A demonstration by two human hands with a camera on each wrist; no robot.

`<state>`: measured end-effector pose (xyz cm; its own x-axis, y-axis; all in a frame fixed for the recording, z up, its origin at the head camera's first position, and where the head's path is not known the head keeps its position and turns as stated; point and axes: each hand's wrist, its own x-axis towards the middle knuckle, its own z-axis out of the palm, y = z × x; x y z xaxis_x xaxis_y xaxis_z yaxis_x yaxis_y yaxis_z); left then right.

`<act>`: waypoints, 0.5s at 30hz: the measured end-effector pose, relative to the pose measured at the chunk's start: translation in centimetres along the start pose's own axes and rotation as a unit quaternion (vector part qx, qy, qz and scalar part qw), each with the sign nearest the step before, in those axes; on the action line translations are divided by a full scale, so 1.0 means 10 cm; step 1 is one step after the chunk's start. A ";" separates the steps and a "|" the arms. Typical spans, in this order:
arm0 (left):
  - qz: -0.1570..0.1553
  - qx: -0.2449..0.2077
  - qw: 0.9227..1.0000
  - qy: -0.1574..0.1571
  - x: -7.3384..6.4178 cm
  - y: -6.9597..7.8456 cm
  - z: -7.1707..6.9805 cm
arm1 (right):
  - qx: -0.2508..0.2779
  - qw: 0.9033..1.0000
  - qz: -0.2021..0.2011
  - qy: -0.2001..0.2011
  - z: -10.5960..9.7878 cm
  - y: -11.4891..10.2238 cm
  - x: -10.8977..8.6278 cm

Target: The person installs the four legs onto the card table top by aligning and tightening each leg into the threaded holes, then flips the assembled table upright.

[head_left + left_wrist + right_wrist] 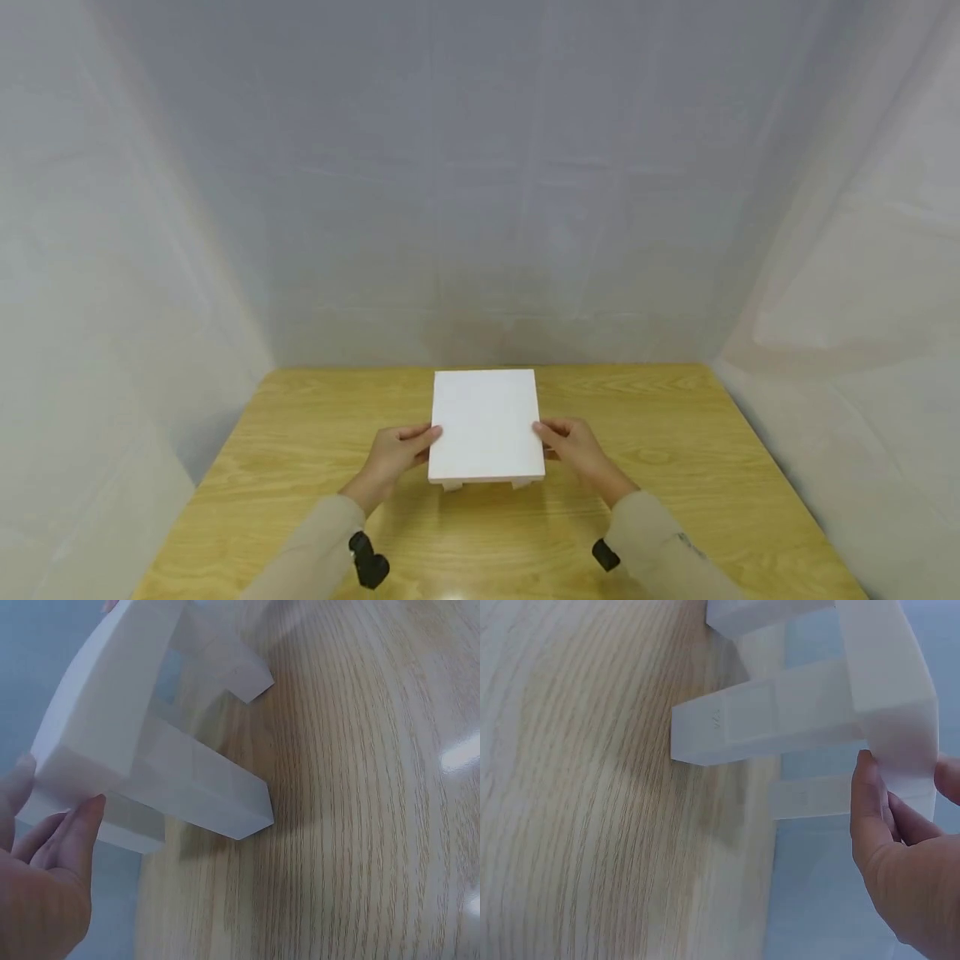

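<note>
A small white stool (pixel 486 425) with a square top stands upright in the middle of the head view. Several blocky legs reach down beneath it; one leg (pixel 210 784) shows in the left wrist view, its foot right at the wood. My left hand (pixel 393 458) pinches the left edge of the top, thumb above and fingers underneath. On the opposite edge, my right hand (pixel 581 454) grips the same way. The right wrist view shows small faint marks on another leg (pixel 742 720).
The stool is over a wooden table (pixel 300 467) with light grain. Pale sheeting (pixel 487 183) hangs behind the far edge and along both sides. Black devices sit at my left cuff (pixel 369 562) and right cuff (pixel 606 554).
</note>
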<state>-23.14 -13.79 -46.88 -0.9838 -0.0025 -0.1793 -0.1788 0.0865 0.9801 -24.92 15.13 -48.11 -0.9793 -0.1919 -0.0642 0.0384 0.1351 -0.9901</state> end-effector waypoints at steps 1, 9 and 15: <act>-0.003 0.003 1.000 0.001 0.02 0.01 0.00 | 0.001 1.000 0.006 -0.001 0.00 0.00 0.02; -0.026 0.011 1.000 0.004 0.09 0.03 0.03 | 0.008 0.999 0.042 0.002 0.00 0.06 0.15; -0.037 0.007 0.999 0.009 0.13 0.03 0.04 | 0.030 0.998 0.054 0.000 -0.01 0.06 0.17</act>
<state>-24.42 -13.38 -46.88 -0.9680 -0.0270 -0.2497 -0.2511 0.0991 0.9629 -26.63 14.97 -48.84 -0.9688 -0.1796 -0.1708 0.1553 0.0973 -0.9831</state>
